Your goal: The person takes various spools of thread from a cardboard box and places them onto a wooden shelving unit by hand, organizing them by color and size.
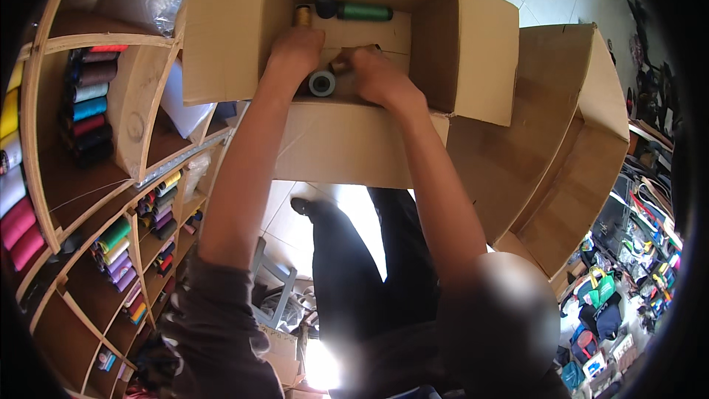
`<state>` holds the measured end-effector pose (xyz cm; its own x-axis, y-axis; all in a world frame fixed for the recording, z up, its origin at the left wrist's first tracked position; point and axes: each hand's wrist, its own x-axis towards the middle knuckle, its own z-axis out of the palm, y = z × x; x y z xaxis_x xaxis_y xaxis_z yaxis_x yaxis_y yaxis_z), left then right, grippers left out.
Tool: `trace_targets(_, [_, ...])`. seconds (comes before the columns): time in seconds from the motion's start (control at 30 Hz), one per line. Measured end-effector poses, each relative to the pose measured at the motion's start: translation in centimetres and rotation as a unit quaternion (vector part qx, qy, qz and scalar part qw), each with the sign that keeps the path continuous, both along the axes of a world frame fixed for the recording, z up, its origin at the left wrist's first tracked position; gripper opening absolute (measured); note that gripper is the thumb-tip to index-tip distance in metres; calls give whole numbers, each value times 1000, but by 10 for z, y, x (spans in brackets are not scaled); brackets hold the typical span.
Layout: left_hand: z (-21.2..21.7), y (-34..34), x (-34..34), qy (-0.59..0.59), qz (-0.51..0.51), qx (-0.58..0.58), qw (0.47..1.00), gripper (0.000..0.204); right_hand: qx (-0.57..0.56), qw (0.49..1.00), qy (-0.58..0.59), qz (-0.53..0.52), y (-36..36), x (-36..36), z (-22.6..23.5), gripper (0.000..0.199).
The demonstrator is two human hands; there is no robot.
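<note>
Both your hands are down inside the open cardboard box (347,140). Your left hand (297,48) lies curled over an inner cardboard divider (369,33), fingers bent down behind it; what they grip, if anything, you cannot tell from here. Your right hand (378,77) is closed loosely near a small brownish spool (340,65), seemingly pinching it, with a grey spool (322,83) just beside, end-on.

Handling, as a judgement: thread spools are light, rigid at the core, wound surface slightly slick and liable to roll. Take each across the wound body or by the core ends, not by loose thread.

Further back in the box: a green spool (364,12) lying sideways, a dark spool (326,3), a mustard-yellow spool (302,15).

In the way: the raised box flaps (221,37) crowd your wrists; the divider splits the space. Wooden shelves (140,199) of coloured spools stand to your left, a second empty box (561,148) to your right.
</note>
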<state>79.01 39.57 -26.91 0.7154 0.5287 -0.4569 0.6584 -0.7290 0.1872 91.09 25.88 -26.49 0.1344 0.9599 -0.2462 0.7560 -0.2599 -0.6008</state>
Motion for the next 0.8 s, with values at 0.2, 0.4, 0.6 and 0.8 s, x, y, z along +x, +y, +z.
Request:
trace_targets(0.2, [-38, 3, -4, 49, -44, -7, 998, 25, -238, 957, 37, 163, 46, -12, -42, 33])
trace_targets(0.4, [-43, 18, -18, -35, 14, -120, 992, 24, -95, 954, 173, 224, 45, 7, -68, 45])
trace_targets(0.6, [-3, -1, -6, -184, 186, -156, 953, 36, -177, 926, 327, -68, 17, 42, -1, 61])
trace_targets(0.8, [21, -7, -26, -411, 339, -305, 790, 55, -38, 917, 345, -197, 12, 42, 38, 65])
